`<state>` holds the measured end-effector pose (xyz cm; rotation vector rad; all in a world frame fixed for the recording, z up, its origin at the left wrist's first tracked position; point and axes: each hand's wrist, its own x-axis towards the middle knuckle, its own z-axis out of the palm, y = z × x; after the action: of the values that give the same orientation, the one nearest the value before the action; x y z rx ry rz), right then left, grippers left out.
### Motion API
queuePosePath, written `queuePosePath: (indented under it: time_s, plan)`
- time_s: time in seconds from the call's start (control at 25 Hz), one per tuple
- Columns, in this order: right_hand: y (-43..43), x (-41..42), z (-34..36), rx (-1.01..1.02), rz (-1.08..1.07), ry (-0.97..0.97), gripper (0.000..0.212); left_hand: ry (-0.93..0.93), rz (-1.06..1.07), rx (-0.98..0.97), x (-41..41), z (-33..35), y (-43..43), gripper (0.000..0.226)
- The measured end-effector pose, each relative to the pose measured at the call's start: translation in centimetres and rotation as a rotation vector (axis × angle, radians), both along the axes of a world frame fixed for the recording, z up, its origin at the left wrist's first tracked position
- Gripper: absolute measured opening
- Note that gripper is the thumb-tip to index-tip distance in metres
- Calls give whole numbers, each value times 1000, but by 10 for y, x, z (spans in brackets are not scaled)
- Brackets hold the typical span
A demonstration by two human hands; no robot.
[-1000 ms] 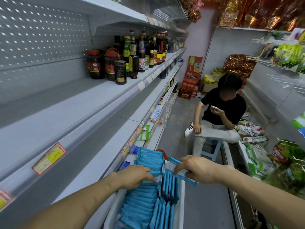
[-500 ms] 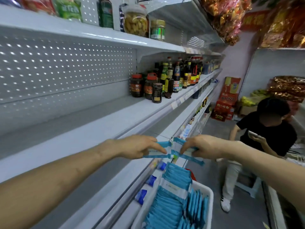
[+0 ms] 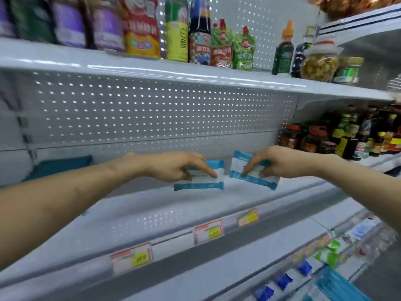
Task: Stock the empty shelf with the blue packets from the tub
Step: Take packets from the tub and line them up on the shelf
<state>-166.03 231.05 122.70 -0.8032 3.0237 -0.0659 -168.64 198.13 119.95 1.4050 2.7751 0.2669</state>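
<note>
Blue packets point(image 3: 201, 179), where are they?
One in each hand, held side by side over the middle of the white shelf point(image 3: 152, 213), with a narrow gap between them; whether their lower edges touch the shelf I cannot tell; more blue wrappers point(image 3: 338, 285) show at the bottom right corner, blurred
And the fingers?
Left hand point(image 3: 173, 166) grips its packet, forefinger stretched across the white label, the other fingers curled beneath; right hand point(image 3: 275, 161) pinches the second packet point(image 3: 251, 172), which is tilted, forefinger on its face and the rest curled at its right end
What else is on that shelf?
Dark bottles and jars point(image 3: 347, 135) crowd the right end, well apart from the hands; a blurred blue-green shape point(image 3: 60, 166) sits far left by the back panel; yellow price tags point(image 3: 208, 232) line the front edge; pouches and bottles point(image 3: 195, 40) stand on the shelf above
</note>
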Motion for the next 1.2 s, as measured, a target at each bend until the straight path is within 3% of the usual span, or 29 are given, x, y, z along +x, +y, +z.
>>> queuePosePath:
  time_s: [0.24,0.36,0.48,0.64,0.84,1.0,1.2]
  plan:
    - [-174,-50,-5,-59,353,-26,47,-113,365,106,54,10,-176,67]
    - [-264,-60,-18,-93,513,-78,47,-61,526,112,95,12,-248,65]
    - [-343,-51,-24,-152,708,-134,46,-59,658,134,134,15,-301,61]
    - [-419,-35,-41,-98,798,-294,44,-77,764,152,170,13,-339,63]
    - [-459,-32,-63,14,858,-148,44,-98,774,149,185,-1,-353,64]
    - [-456,-40,-70,-3,960,146,41,-123,718,146,174,-12,-344,64]
    - [-433,-41,-83,-35,879,174,38,-147,610,128,146,-33,-320,64]
